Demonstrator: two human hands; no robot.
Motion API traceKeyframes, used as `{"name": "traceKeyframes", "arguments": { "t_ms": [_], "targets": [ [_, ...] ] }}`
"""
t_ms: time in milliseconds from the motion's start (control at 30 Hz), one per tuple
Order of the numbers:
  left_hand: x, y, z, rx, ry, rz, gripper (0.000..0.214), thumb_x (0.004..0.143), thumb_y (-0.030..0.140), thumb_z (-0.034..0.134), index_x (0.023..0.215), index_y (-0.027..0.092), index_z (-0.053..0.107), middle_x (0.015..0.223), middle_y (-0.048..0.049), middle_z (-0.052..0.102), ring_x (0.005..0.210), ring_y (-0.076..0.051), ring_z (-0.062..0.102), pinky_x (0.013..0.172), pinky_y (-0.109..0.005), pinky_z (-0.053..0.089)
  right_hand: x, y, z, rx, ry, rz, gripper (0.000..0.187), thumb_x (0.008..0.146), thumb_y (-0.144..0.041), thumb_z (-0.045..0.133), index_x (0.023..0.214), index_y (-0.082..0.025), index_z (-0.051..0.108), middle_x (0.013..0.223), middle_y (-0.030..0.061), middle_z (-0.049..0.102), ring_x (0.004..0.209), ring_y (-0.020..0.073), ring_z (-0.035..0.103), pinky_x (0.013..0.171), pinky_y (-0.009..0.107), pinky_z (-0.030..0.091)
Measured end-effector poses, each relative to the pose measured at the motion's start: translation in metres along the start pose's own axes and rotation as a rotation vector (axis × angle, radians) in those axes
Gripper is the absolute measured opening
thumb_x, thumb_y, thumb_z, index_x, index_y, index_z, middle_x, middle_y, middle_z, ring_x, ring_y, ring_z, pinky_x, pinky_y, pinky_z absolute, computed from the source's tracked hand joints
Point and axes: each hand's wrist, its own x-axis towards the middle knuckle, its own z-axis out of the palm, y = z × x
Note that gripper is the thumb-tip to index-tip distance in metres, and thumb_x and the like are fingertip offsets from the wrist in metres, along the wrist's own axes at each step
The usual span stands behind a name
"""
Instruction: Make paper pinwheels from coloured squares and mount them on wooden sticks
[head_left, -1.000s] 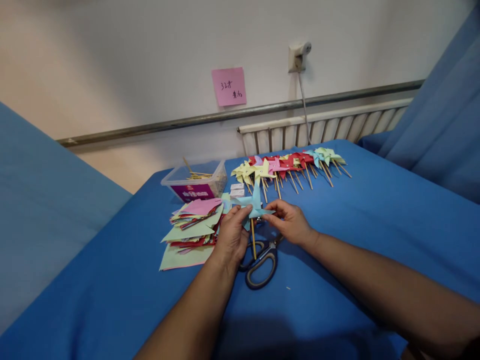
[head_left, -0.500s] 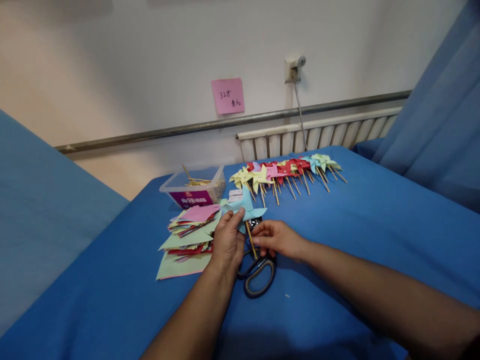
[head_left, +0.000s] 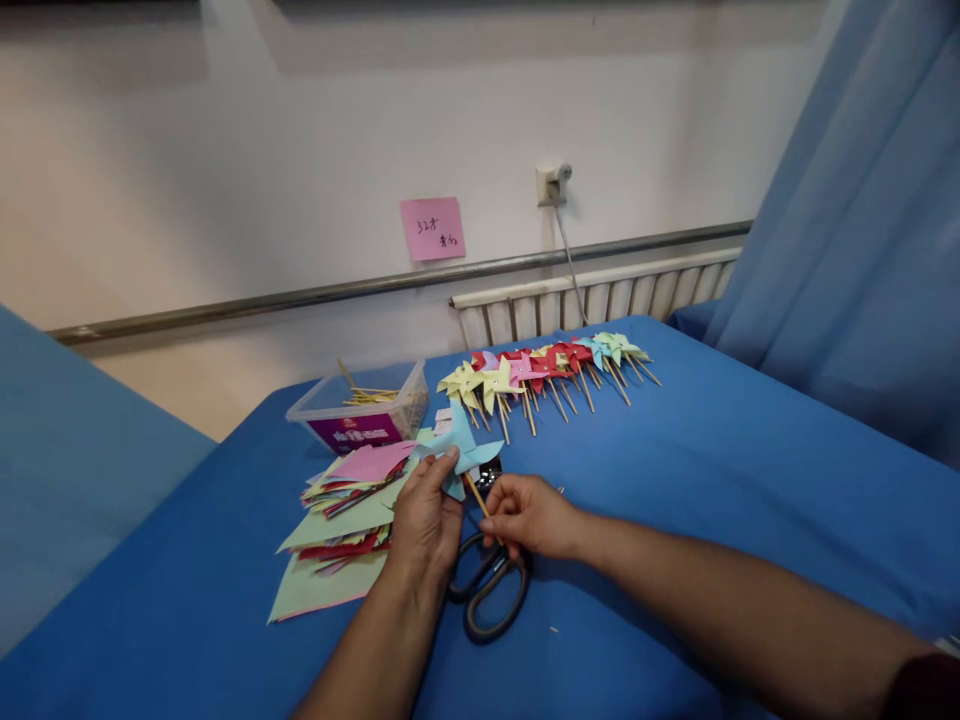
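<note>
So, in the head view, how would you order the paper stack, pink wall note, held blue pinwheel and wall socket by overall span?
Largest to smallest:
1. paper stack
2. blue pinwheel, partly covered
3. pink wall note
4. wall socket

Dim, uneven light; soft, broad shadows on the wall (head_left: 330, 140)

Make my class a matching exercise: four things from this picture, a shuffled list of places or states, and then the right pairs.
Column one:
1. Nearest pinwheel
2. Scissors
3. Plastic box
4. Pink note

Column two:
A. On the blue cloth, dark handles showing
B. On the wall, above the metal rail
C. Held by the left hand
D. Containing thin sticks

Pairs: 1-C, 2-A, 3-D, 4-B
</note>
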Motion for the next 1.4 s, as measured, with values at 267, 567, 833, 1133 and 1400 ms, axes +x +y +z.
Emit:
{"name": "traceKeyframes", "arguments": {
  "t_ms": [267,567,833,1133,1400],
  "targets": [
    [0.004,0.004,-0.002,0.012,0.010,0.053,0.020,0.060,0.013,0.082,0.071,0.013,0.066,0.071,0.0007,0.067,0.068,-0.010,0.061,0.067,-0.019,0.050,0.006,0.004,-0.003,-0.140,0.138,-0.058,0.020,0.072,-0.031,0.071,0.074,-0.019,0.055,0.057,-0.0068,0.058,0.043,0.0070,0.049,0.043,0.019,0.039],
    [0.001,0.003,0.002,0.040,-0.064,0.010,0.024,0.063,0.015,0.081,0.082,0.014,0.068,0.078,-0.0002,0.068,0.067,-0.010,0.061,0.062,-0.020,0.053,0.011,0.007,-0.014,-0.325,0.264,-0.132,0.011,0.074,-0.027,0.069,0.073,-0.017,0.062,0.056,-0.0060,0.055,0.049,0.0075,0.047,0.045,0.018,0.035],
    [0.004,0.003,-0.002,0.144,-0.046,-0.147,0.023,0.076,0.014,0.069,0.100,0.013,0.069,0.104,-0.0120,0.071,0.086,-0.017,0.068,0.067,-0.022,0.055,0.014,-0.027,-0.064,-0.837,0.604,0.038,0.015,0.082,-0.030,0.060,0.074,-0.019,0.067,0.073,0.0005,0.070,0.066,0.0125,0.061,0.057,0.021,0.039],
    [-0.001,0.003,0.002,0.189,-0.054,-0.235,0.018,0.075,0.010,0.067,0.094,0.011,0.068,0.093,-0.0108,0.072,0.069,-0.013,0.067,0.059,-0.021,0.053,0.009,-0.042,-0.156,-1.039,0.905,0.326,0.023,0.086,-0.030,0.052,0.087,-0.018,0.071,0.095,0.0139,0.072,0.091,0.0253,0.065,0.075,0.030,0.043],
    [-0.002,-0.002,-0.001,0.241,-0.133,-0.275,0.019,0.074,0.013,0.071,0.092,0.013,0.069,0.094,-0.0093,0.071,0.069,-0.012,0.066,0.059,-0.020,0.052,0.017,-0.039,-0.158,-1.092,0.927,0.346,0.027,0.089,-0.032,0.049,0.088,-0.017,0.072,0.094,0.0136,0.072,0.090,0.0240,0.066,0.073,0.029,0.044]
  ]
}}
